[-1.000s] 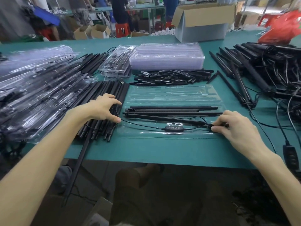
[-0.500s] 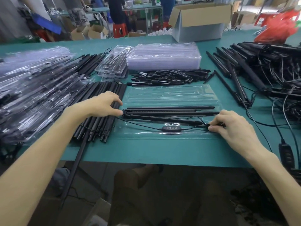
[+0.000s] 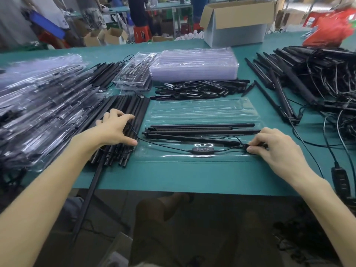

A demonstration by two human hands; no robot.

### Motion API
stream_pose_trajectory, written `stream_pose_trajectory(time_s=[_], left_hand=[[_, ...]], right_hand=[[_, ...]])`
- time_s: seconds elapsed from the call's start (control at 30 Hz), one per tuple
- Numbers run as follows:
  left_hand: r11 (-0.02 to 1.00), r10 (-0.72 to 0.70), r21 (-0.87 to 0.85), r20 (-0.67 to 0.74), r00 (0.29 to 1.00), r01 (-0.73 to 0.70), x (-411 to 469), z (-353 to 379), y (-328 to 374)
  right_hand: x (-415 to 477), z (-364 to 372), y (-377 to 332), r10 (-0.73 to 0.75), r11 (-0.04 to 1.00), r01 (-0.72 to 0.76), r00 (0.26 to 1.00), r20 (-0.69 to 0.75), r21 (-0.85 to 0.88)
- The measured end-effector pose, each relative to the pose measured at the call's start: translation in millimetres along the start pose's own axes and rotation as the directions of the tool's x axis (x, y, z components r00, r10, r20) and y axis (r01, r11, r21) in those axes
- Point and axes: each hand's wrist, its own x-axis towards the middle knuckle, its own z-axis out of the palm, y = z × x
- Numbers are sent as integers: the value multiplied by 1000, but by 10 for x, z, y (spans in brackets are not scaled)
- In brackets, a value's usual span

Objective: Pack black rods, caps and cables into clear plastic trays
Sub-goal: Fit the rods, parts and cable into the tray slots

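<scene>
Black cable (image 3: 169, 148) lies along the near channel of the clear tray (image 3: 202, 112), right hand (image 3: 273, 149) still pinching its plug; left hand (image 3: 113, 130) has spread arched fingers over the loose rods (image 3: 133, 105), grip unclear, so cable seating looks nearly finished.

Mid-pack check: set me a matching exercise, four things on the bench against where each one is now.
Things:
1 inline controller
2 left hand
3 right hand
4 stack of empty trays

Places:
A behind the pile of short black pieces
B on the rod bundle left of the open tray
C pinching the cable at the tray's right end
D in the open tray's near section

Pairs: 1-D, 2-B, 3-C, 4-A
</scene>
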Motion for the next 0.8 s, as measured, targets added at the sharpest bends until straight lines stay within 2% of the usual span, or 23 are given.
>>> stream_pose_trajectory(time_s=[0.07, 0.2, 0.4, 0.7, 0.8], left_hand=[[999, 11, -34, -32, 999, -12, 3, 5, -9], [995, 65, -55, -246, 967, -81, 5, 30, 0], [986, 131, -72, -242, 961, -152, -2, 50, -42], [969, 239, 140, -307, 921, -204, 28, 64, -119], [960, 271, 149, -307, 912, -236, 24, 51, -106]], right_hand=[[4, -6, 0, 2, 1000, -2, 1000, -1, 1], [1, -9, -12, 1, 1000, -1, 1000, 0, 0], [4, -17, -13, -1, 1000, 1, 1000, 3, 2], [-2, -20, -44, -1, 1000, 1, 1000, 10, 6], [-9, -22, -46, 3, 1000, -3, 1000, 9, 2]])
